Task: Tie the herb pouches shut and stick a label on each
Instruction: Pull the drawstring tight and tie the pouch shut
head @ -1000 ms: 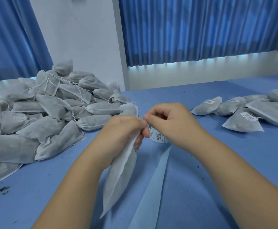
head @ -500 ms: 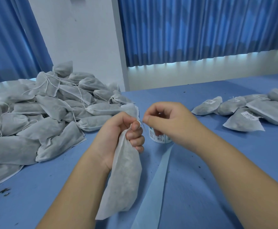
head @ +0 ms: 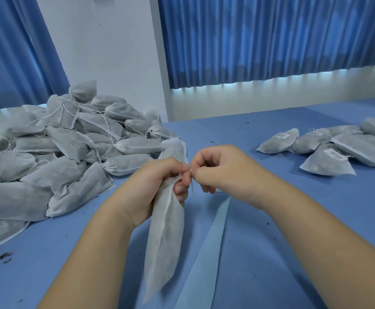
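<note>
**Neck up at the hands, tail toward the near edge**

The pouch being worked on hangs almost upright over the middle of the tabletop. Its long axis runs from the gathered neck, up at the hands, down and slightly left toward the near edge. Whether the flat bottom end touches the tabletop I cannot tell.

The left hand has its fingers curled tight round the neck, so the pouch hangs from that fist. The right hand is just beside it. Its thumb and forefinger pinch the thin white string where it comes out of the neck, and its other fingers are curled in.

So the string lies between the two hands, on the right side of the neck, and the right hand is the nearer one to work it. To my eye the tie is under way and not finished. I'd judge the next pull has to go to the right, across the pouch's axis, while the left hand holds the neck fixed.

A big pile of pouches, without labels as far as I can see, lies on the left. A smaller group of labelled pouches lies far right, well apart from the hands. A pale strip of label backing runs along the tabletop just right of the hanging pouch, and its far end goes out of sight under the right hand.
</note>
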Demonstrator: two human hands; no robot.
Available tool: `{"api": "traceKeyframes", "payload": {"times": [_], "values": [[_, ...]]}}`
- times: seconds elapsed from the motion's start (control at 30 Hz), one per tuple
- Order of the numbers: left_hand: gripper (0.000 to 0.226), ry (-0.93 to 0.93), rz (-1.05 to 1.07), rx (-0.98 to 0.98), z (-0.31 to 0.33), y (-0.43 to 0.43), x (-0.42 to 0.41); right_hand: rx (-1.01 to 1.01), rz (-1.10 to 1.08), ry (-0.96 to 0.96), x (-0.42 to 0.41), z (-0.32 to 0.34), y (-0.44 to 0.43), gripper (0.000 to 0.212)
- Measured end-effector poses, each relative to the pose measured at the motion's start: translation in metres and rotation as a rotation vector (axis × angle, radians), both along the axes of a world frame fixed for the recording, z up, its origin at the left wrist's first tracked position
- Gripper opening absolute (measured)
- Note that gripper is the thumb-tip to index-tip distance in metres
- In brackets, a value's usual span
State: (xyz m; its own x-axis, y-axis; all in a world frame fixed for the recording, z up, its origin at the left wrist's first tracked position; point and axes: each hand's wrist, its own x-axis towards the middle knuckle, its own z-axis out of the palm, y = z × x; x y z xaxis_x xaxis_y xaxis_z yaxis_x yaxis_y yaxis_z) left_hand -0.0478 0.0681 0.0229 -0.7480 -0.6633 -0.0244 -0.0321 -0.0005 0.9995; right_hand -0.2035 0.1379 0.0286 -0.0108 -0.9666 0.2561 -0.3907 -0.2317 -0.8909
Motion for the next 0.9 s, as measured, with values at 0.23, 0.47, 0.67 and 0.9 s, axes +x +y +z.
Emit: {"api": "traceKeyframes", "payload": {"times": [0.23, 0.47, 0.67, 0.9], "values": [[0.017, -0.023, 0.133, -0.084, 0.003, 0.001, 0.000, 0.022, 0.030, -0.015, -0.005, -0.002, -0.001, 0.019], [0.015, -0.111, 0.254, -0.252, 0.004, 0.004, -0.001, 0.044, 0.004, 0.004, -0.013, -0.006, -0.004, 0.008], [0.016, -0.112, 0.227, -0.349, 0.005, 0.005, 0.002, 0.034, 0.004, -0.110, -0.014, -0.008, -0.007, 0.013], [0.024, -0.125, 0.293, -0.405, 0.003, 0.005, 0.000, -0.048, -0.002, -0.112, -0.013, -0.007, -0.007, 0.016]]}}
